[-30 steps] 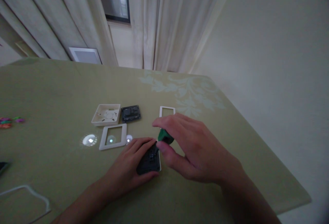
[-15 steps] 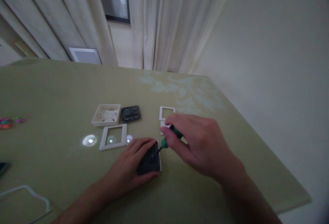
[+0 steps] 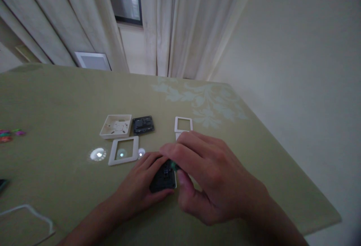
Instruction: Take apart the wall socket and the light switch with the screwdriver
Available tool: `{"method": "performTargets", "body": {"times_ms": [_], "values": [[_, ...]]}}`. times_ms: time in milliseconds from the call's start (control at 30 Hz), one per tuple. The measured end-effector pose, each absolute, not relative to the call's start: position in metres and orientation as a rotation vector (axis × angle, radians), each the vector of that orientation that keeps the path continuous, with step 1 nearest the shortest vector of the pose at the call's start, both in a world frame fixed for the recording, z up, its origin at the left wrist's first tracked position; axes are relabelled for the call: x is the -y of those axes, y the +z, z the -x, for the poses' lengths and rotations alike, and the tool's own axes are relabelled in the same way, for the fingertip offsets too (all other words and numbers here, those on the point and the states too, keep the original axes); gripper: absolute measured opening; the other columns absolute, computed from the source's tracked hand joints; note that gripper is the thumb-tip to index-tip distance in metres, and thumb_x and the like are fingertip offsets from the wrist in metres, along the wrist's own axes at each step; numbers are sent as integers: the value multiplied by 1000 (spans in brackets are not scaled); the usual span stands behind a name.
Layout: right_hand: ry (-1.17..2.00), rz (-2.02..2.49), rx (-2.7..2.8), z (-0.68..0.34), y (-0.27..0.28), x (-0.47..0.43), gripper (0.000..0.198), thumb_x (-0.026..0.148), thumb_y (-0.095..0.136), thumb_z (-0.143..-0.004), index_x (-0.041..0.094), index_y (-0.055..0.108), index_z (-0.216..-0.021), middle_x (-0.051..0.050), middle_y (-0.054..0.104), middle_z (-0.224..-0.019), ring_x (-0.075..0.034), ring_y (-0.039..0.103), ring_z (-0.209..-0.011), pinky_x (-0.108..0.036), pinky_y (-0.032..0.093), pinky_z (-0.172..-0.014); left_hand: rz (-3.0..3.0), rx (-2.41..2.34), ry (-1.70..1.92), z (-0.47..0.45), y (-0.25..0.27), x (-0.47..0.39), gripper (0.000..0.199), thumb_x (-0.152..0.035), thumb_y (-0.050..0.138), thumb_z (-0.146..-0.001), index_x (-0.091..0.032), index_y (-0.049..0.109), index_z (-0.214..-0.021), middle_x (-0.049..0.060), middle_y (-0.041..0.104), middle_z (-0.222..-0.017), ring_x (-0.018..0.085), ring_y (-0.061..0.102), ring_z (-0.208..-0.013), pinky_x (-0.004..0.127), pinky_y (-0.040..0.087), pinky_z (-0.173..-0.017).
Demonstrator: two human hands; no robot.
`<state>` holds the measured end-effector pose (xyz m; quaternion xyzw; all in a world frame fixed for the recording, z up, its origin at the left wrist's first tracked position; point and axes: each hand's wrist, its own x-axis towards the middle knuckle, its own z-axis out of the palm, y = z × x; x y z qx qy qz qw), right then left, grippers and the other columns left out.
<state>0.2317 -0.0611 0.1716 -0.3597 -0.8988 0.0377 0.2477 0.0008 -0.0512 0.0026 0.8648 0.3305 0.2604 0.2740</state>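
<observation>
**Both hands closed in on a dark switch module at the near middle of the tabletop**

Nearest, at 6 o'clock: left hand (image 3: 141, 186) pressed down on the dark switch module (image 3: 163, 178), fingers narrow and curled along its left and near edges, pinning it flat on the tabletop (image 3: 56, 99); right hand (image 3: 208, 180) arched over from 4 o'clock, fingers bunched tight around a green-handled tool (image 3: 174, 166), only a sliver of green visible between fingertips, tip hidden, so contact with the module cannot be told; module lying directly between both hands, left hand touching it, right hand just above; roughly square, no clear long axis, black with ribbed inner parts facing up, a pale edge along its right side. Further out, at 10 o'clock: white frame (image 3: 123, 150) flat beside two bright light spots; beyond it an open white back box (image 3: 116, 126) and a second dark module (image 3: 143, 124) side by side; at 12 o'clock a small white frame (image 3: 183, 124) just past the right fingertips.
</observation>
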Motion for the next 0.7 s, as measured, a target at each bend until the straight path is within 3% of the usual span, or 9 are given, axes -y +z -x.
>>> {"method": "performTargets", "body": {"times_ms": [67,167,233,333,400,567,700], "values": [[-44,1089,2403,-232,170,59,22,31,54,-102,16,70,-104,-6,70,-86,-22,62,-78,-35,42,-68,-2334,-894,692,-1,2,52,80,-38,82,-92,-34,43,-162,10,61,-154,37,58,-139,57,55,-115],[-286,1335,2294,-237,168,55,38,45,52,-112,18,68,-92,-3,66,-72,-19,57,-64,-35,32,-60,-2351,-927,670,-1,3,53,81,-39,83,-92,-32,43,-162,11,59,-156,37,58,-139,58,55,-116],[-236,1307,2324,-238,168,54,34,36,49,-112,17,69,-92,-3,67,-74,-19,58,-66,-35,33,-61,-2356,-935,665,-2,5,53,81,-40,84,-91,-32,43,-161,11,58,-156,37,58,-139,58,55,-115],[3,1009,2446,-234,170,58,22,22,50,-100,16,71,-102,-5,68,-86,-21,61,-78,-35,42,-70,-2339,-923,672,-2,6,52,74,-38,81,-93,-32,47,-159,9,61,-153,38,59,-138,58,55,-115],[68,927,2463,-233,170,60,24,22,51,-96,15,71,-106,-5,67,-88,-22,60,-80,-35,44,-71,-2332,-907,682,-2,6,52,72,-36,78,-95,-33,45,-160,8,61,-153,38,60,-137,56,55,-115],[-202,1254,2319,-238,166,52,35,46,55,-110,16,70,-100,-4,70,-81,-20,61,-72,-33,38,-65,-2372,-907,687,-2,5,52,80,-41,83,-93,-32,42,-161,12,59,-155,38,59,-138,58,56,-114],[-13,1092,2397,-236,167,54,21,27,52,-108,16,70,-104,-5,71,-87,-20,63,-79,-32,42,-70,-2355,-907,677,-2,6,53,77,-41,81,-94,-32,43,-160,11,60,-154,38,59,-138,58,55,-114]]}}
